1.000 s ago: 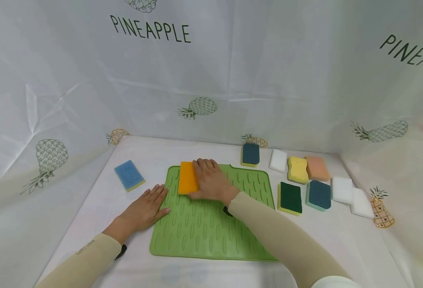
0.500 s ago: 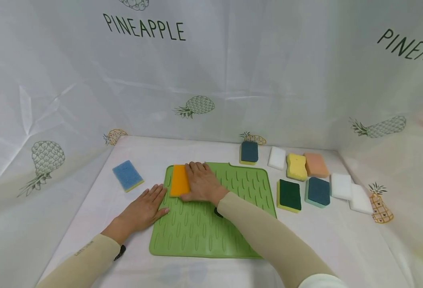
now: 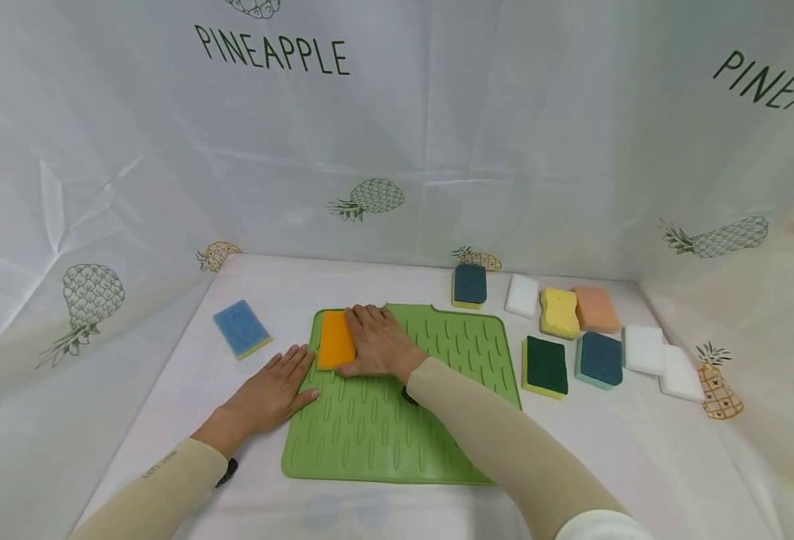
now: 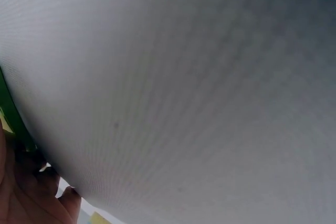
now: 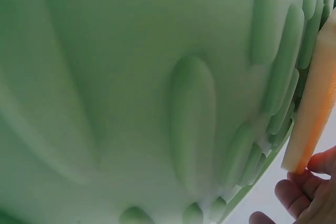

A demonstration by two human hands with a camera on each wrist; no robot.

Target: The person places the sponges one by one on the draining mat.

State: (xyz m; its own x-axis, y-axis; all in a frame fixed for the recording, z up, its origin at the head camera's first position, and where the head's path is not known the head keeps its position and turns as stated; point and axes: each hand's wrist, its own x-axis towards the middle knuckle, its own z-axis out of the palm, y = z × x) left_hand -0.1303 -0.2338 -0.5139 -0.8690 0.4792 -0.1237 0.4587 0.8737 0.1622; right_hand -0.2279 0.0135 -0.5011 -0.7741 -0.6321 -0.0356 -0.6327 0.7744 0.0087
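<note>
In the head view an orange sponge [image 3: 336, 341] lies on the upper left corner of a green ribbed mat [image 3: 383, 442]. My right hand [image 3: 380, 341] grips the sponge from its right side, thumb at the near edge and fingers toward the far edge. The right wrist view shows the sponge's pale side [image 5: 310, 103] with the fingertips right against its end. My left hand [image 3: 272, 394] rests flat, fingers spread, on the mat's left border and the white cloth beside it. In the left wrist view this hand [image 4: 39, 198] is partly cut off.
A blue sponge [image 3: 242, 329] lies left of the mat. Along the right are a dark green sponge [image 3: 545, 365], navy sponges [image 3: 600, 360], a yellow sponge [image 3: 560, 313], a peach sponge [image 3: 597, 308] and white pads [image 3: 643, 349]. A pineapple-print sheet [image 3: 518, 135] stands behind.
My right hand has slid the orange sponge left toward the mat's left edge, mostly in the first half second. The left hand has stayed in place.
</note>
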